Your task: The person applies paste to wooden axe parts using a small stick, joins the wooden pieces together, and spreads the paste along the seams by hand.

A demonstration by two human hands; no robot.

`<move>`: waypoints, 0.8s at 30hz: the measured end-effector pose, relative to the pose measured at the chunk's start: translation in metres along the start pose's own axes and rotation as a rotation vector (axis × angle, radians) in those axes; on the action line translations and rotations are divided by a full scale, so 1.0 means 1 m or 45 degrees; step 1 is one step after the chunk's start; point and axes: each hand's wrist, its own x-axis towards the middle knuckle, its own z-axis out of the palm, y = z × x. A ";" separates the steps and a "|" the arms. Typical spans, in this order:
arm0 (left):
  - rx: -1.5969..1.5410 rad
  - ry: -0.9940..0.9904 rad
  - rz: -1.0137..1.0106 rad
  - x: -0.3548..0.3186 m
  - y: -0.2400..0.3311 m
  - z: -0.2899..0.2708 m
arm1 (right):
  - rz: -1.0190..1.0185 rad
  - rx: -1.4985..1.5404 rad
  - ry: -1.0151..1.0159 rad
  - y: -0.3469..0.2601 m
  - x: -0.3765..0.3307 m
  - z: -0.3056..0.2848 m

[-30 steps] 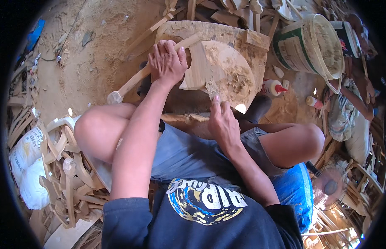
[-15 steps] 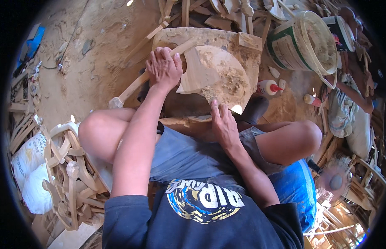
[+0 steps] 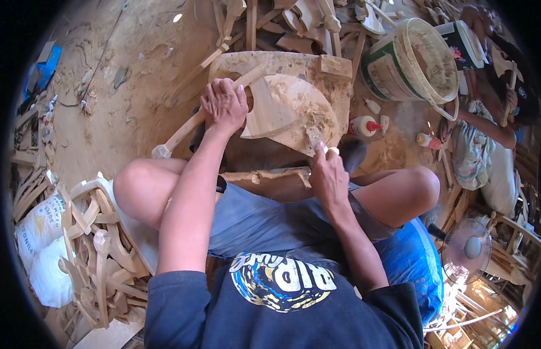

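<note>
A wooden board (image 3: 282,60) is lying before the person. A stick (image 3: 183,132) is slanting over its left side. The left hand (image 3: 224,106) is gripping the stick; the right hand (image 3: 329,175), apart, is nearing brown paste (image 3: 314,127), its grip unclear.

We've got a tan wooden stick (image 3: 186,130), greyish-blue shorts (image 3: 276,225), a loud blue sack (image 3: 411,263) and a red-tipped white bottle (image 3: 360,126).
</note>
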 end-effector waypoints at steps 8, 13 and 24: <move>0.034 -0.063 -0.058 -0.002 -0.002 -0.004 | 0.088 0.033 -0.193 -0.018 -0.001 -0.040; 0.003 -0.075 -0.059 -0.001 -0.002 0.000 | -0.076 0.365 -0.134 -0.027 -0.001 -0.025; 0.026 -0.058 -0.010 0.001 0.002 0.000 | -0.330 0.401 -0.078 -0.022 -0.012 0.070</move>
